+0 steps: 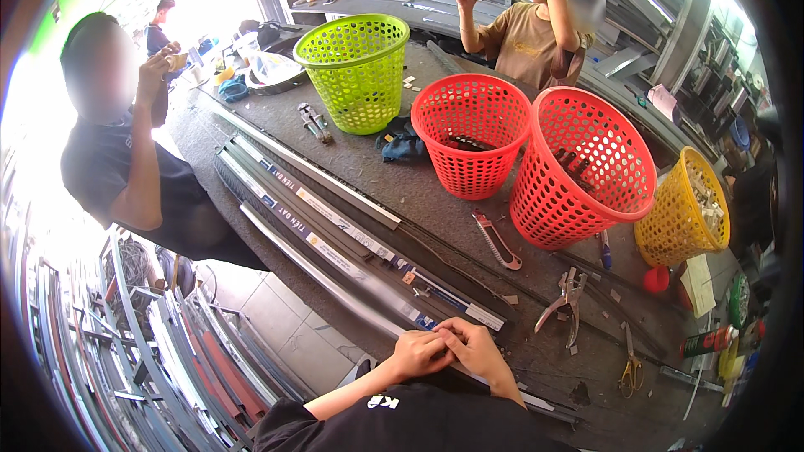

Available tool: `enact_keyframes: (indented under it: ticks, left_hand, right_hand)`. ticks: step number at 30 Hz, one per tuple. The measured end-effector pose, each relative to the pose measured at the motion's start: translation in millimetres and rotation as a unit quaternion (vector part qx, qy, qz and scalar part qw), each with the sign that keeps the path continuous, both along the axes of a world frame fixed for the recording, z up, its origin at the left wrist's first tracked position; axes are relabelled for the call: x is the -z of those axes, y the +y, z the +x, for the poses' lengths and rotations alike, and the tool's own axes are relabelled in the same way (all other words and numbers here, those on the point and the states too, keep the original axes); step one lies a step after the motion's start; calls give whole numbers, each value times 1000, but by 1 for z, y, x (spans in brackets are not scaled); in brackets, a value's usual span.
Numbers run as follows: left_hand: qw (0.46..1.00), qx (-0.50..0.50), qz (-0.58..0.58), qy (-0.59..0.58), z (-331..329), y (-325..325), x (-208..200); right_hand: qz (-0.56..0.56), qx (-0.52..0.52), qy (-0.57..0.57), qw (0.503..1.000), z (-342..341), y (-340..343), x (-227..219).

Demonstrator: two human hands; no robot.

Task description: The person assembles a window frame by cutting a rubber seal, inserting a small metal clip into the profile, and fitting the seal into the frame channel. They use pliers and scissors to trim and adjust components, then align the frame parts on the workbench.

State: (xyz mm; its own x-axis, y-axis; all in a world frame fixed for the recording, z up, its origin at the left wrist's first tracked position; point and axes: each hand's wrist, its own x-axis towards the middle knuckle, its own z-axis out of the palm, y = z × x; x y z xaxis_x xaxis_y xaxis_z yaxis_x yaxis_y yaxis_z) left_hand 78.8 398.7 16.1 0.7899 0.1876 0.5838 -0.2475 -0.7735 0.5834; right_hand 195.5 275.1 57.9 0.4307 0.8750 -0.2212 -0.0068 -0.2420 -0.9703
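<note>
My left hand [417, 354] and my right hand [476, 348] meet at the near edge of the table, their fingers curled and touching. Both are closed; what they hold, if anything, is hidden under the fingers. They are right over the near end of a long silver metal profile [322, 278], which runs off to the far left. Beside it lie several dark profiles [339, 244] with printed protective film. A short piece of hardware [435, 289] rests on the profiles, just beyond my hands.
To the right lie pliers [564, 305], scissors [630, 378] and a red-handled utility knife [496, 238]. Beyond stand a green basket [356, 75], two red baskets [471, 151] [548, 201] and a yellow basket [662, 230]. One person [126, 151] stands left, another [528, 42] across the table.
</note>
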Motion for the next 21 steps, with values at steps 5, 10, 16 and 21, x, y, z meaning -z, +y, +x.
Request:
enact_keyframes:
  ticks: [5,10,16,21]
  left_hand:
    - [1000,5,-3,3,0,0,-1]
    - [1000,1,-1,-4,0,0,-1]
    - [1000,4,-2,-1,-1,0,-1]
    - [1000,3,0,0,-1,0,0]
  right_hand:
    - [-5,-2,-2,1000,0,0,-4]
    - [3,3,-1,1000,-2,0,-7]
    - [0,-1,-8,1000,-1,0,-6]
    - [-18,-4,-2,1000,-1,0,-5]
